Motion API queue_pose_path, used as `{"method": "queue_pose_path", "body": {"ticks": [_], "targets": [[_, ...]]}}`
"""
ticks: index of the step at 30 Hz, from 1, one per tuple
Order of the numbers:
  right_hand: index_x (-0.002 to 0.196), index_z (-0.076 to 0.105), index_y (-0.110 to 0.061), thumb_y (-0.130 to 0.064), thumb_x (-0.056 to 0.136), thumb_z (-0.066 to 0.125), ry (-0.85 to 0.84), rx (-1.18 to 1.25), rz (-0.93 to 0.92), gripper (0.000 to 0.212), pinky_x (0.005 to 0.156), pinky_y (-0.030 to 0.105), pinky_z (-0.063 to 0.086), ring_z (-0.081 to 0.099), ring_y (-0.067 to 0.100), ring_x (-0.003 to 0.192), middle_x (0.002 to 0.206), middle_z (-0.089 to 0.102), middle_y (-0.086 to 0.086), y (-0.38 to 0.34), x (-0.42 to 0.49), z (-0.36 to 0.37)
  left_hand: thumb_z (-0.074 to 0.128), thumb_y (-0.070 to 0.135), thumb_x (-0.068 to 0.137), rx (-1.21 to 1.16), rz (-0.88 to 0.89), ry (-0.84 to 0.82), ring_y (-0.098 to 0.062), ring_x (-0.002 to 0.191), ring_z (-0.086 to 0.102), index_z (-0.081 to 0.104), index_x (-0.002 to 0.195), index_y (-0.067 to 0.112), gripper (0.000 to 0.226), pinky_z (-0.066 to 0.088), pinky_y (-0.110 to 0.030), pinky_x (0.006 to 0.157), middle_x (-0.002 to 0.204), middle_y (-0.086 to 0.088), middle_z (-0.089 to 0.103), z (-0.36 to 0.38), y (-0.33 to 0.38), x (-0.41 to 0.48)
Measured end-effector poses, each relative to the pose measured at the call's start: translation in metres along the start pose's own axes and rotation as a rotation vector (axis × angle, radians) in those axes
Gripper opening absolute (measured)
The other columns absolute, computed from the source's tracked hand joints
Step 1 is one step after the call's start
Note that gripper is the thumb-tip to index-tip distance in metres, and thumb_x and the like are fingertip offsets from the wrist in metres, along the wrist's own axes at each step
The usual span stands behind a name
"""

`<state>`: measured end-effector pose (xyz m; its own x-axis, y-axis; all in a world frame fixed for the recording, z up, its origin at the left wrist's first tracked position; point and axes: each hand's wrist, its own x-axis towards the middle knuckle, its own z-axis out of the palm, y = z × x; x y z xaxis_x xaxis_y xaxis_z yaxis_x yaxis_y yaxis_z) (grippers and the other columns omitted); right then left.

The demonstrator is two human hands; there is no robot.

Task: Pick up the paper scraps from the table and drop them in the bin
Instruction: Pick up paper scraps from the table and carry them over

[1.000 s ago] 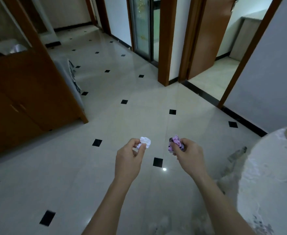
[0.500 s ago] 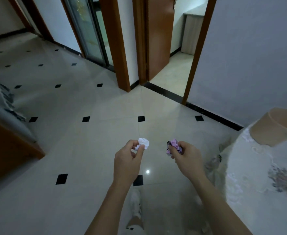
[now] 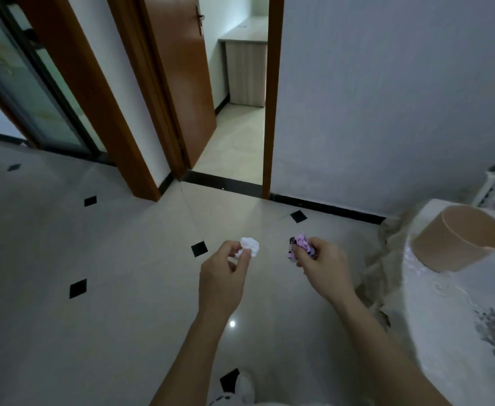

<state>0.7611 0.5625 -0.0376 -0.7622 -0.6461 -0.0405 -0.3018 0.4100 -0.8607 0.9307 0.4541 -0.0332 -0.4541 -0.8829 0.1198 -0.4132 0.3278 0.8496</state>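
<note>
The left hand (image 3: pixel 221 278) pinches a white paper scrap (image 3: pixel 249 246) between thumb and forefinger, and the right hand (image 3: pixel 322 263) pinches a pink printed scrap (image 3: pixel 300 246) with its fingertips closed on it. Both scraps are crumpled into small balls and stick out above the fingers, in the air over the tiled floor (image 3: pixel 94 288), with an open gap between the two hands.

Such paper is very light and soft. It does not slip easily, but it also gives no weight to feel, so a loose pinch can lose it without notice. I judge that it is best to hold each ball at its thick middle, not at a loose corner that may tear or unfold.

To the right of the right hand, and a little further from the body, stands a tan round bin (image 3: pixel 457 240) on a table with a white embroidered cloth (image 3: pixel 460 317). Its mouth is open and tilted toward the hands. The right scrap is nearer to it; the left scrap must cross over more. Beyond the hands, a doorway (image 3: pixel 237 112) opens in the wall.
</note>
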Motion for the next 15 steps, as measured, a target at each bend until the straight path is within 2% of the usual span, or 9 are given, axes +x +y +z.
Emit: {"method": "queue_pose_path", "body": {"ticks": [3,6,8,11,15], "targets": [[0.066,0.065,-0.020,-0.040,0.091,0.062,0.074,0.012,0.047,0.032,0.064,0.040,0.056,0.067,0.010,0.060,0.067,0.073,-0.017,-0.006,0.027,0.005,0.062,0.034,0.095,0.004,0.024,-0.067,-0.006,0.064,0.063,0.066,0.094,0.029,0.007,0.053,-0.028,0.056,0.076,0.013,0.065,0.007,-0.003,0.044],[0.066,0.066,-0.021,-0.037,0.092,0.062,0.123,0.011,0.083,0.030,0.061,0.035,0.055,0.065,0.003,0.057,0.065,0.071,-0.023,-0.001,0.045,0.007,0.062,0.034,0.095,-0.021,0.044,-0.130,-0.004,0.059,0.059,0.066,0.093,0.029,0.007,0.043,-0.013,0.050,0.072,0.012,0.064,0.020,-0.004,0.077],[0.070,0.068,-0.019,-0.038,0.092,0.062,0.154,0.000,0.101,0.030,0.063,0.036,0.057,0.066,0.000,0.058,0.067,0.072,-0.023,0.004,0.058,0.005,0.062,0.035,0.095,-0.049,0.052,-0.172,-0.005,0.054,0.056,0.066,0.092,0.029,0.008,0.040,-0.014,0.048,0.068,0.011,0.062,0.033,-0.002,0.096],[0.071,0.070,-0.022,-0.041,0.091,0.061,0.204,-0.010,0.132,0.029,0.064,0.033,0.056,0.068,-0.004,0.064,0.069,0.073,-0.024,0.017,0.080,-0.002,0.061,0.036,0.095,-0.060,0.070,-0.230,-0.006,0.051,0.052,0.066,0.091,0.028,0.009,0.040,-0.022,0.048,0.064,0.008,0.060,0.057,0.002,0.124],[0.068,0.069,-0.024,-0.044,0.090,0.061,0.266,0.010,0.185,0.031,0.066,0.033,0.057,0.068,-0.006,0.065,0.068,0.073,-0.024,0.035,0.120,-0.010,0.061,0.036,0.096,-0.034,0.098,-0.292,-0.006,0.057,0.057,0.066,0.096,0.027,0.010,0.042,-0.013,0.047,0.069,0.011,0.062,0.092,0.009,0.165]]}}
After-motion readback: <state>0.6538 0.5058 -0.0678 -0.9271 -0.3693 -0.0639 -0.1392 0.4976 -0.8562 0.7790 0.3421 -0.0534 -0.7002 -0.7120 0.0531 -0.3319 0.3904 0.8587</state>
